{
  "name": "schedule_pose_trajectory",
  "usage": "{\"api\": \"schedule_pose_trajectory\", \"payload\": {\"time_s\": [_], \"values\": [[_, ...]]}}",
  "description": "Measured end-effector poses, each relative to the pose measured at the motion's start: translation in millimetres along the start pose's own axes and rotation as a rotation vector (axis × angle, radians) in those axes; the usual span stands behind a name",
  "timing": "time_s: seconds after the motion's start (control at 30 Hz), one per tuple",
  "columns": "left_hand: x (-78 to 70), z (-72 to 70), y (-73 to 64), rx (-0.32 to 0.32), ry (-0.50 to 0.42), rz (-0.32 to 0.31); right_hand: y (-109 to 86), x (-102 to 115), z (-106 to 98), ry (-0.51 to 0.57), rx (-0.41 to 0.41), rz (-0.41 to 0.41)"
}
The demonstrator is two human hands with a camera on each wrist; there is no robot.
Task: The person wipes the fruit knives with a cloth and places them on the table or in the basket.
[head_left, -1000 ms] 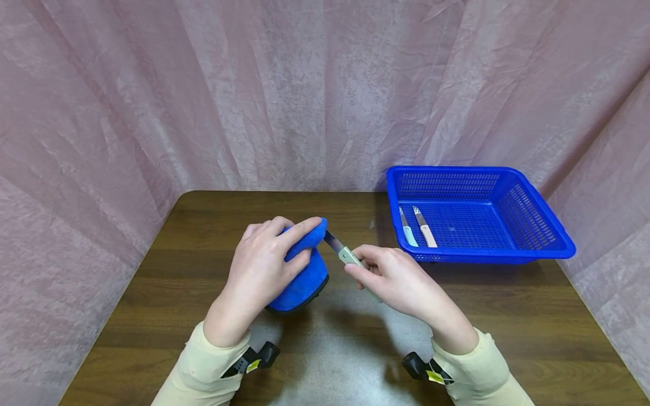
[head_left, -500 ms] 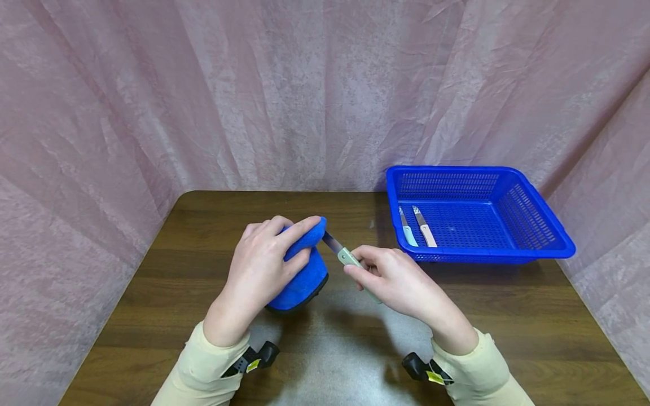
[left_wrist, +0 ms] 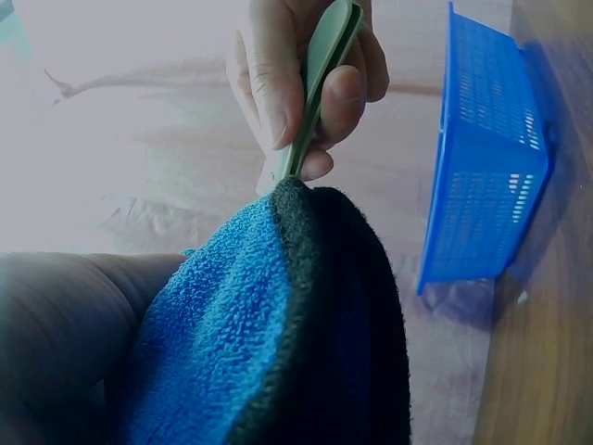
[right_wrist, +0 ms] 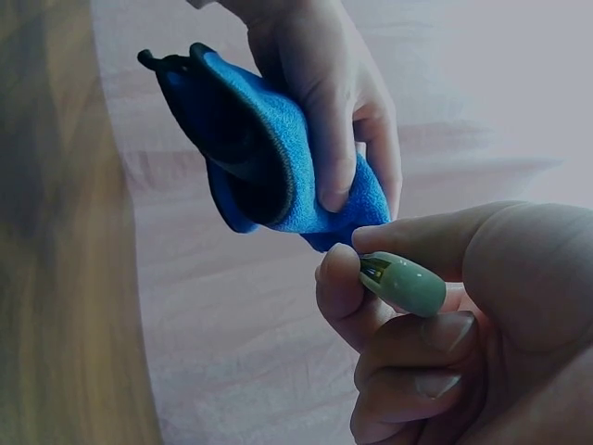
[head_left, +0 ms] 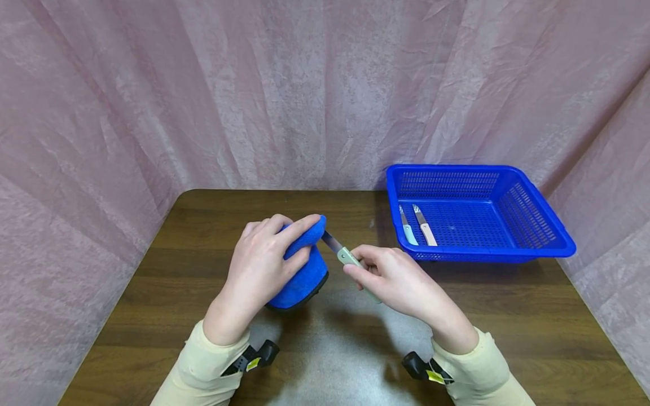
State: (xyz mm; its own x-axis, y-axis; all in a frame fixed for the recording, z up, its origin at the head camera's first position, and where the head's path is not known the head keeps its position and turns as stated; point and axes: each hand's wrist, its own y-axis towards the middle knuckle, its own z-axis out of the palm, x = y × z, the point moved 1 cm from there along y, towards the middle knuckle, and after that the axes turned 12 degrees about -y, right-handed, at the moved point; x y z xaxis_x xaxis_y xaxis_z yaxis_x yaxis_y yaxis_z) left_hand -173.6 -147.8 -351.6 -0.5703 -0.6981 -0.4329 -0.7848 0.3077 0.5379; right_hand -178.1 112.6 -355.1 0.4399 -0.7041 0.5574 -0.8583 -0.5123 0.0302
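My left hand (head_left: 261,256) pinches a folded blue cloth (head_left: 304,279) with dark edging between thumb and fingers. The knife (head_left: 346,256) has a pale green handle, and my right hand (head_left: 393,279) grips that handle. Its blade slants up and left, with the tip end hidden in the cloth's fold under my left index finger. In the left wrist view the green handle (left_wrist: 324,56) rises beyond the cloth (left_wrist: 222,324). The right wrist view shows the handle's end (right_wrist: 408,284) between my right thumb and fingers, near the cloth (right_wrist: 306,176).
At the back right of the wooden table (head_left: 203,225) stands a blue plastic basket (head_left: 508,251). Inside its left part lie a knife with a light blue handle (head_left: 409,235) and one with a pink handle (head_left: 428,234). A pink curtain (head_left: 304,96) hangs behind the table.
Both hands stay almost where they were. The left hand and the cloth have shifted very slightly along the blade; the knife keeps its slant.
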Motion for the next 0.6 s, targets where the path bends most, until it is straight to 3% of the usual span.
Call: {"api": "schedule_pose_trajectory", "payload": {"time_s": [0.6], "values": [[-7.0, 4.9, -0.5, 0.004, -0.005, 0.057, 0.0, 0.2, -0.4, 0.009, -0.008, 0.010]]}}
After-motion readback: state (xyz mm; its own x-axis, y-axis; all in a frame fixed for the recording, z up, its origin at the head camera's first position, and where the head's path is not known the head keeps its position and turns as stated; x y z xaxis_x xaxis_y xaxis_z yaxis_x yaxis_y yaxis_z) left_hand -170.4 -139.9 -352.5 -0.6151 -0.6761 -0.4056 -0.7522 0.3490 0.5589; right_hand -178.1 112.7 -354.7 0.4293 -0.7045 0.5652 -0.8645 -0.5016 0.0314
